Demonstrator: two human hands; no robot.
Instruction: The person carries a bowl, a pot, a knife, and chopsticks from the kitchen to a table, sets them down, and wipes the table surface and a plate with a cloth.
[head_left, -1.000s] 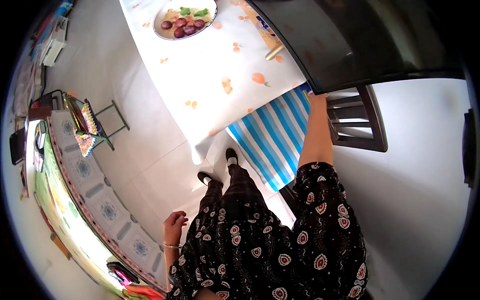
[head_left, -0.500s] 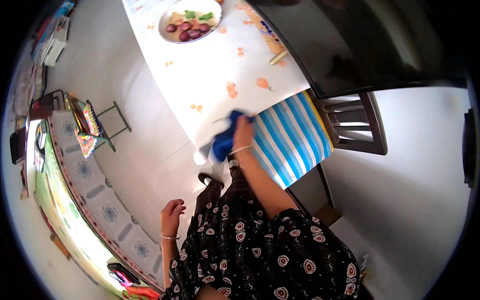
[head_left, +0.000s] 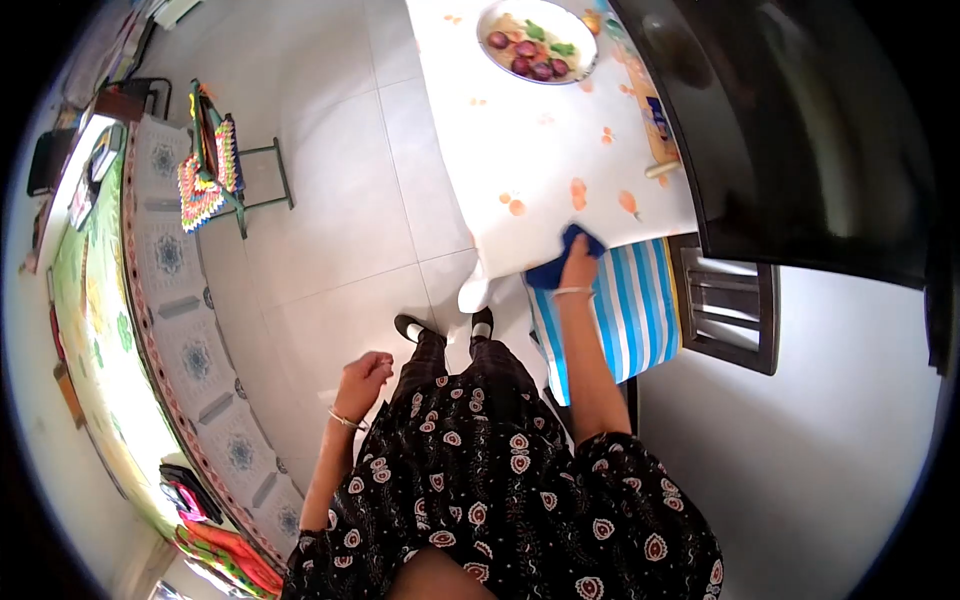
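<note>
My right hand (head_left: 577,266) is closed on a blue cloth (head_left: 548,276) at the near edge of the table. Part of the cloth lies against the white tablecloth (head_left: 510,130) with its orange fruit print, and part hangs by the edge. Below it is a blue-and-white striped seat cover (head_left: 645,310). My left hand (head_left: 365,384) hangs in front of my body, fingers curled in, with nothing visible in it. Farther along the table stands a white bowl (head_left: 508,14) of red onions (head_left: 541,71) and green leaves.
A large black screen (head_left: 790,130) leans over the table's right side. Near it lies a pale stick-like handle (head_left: 662,169). A dark slatted chair back (head_left: 725,300) is at the right. A stool with a colourful crocheted cover (head_left: 212,185) stands on the tiled floor (head_left: 330,220).
My view has turned, so the table sits farther right. My right hand has moved the blue cloth rightward along the table's near edge. My left hand's fingers are more curled.
</note>
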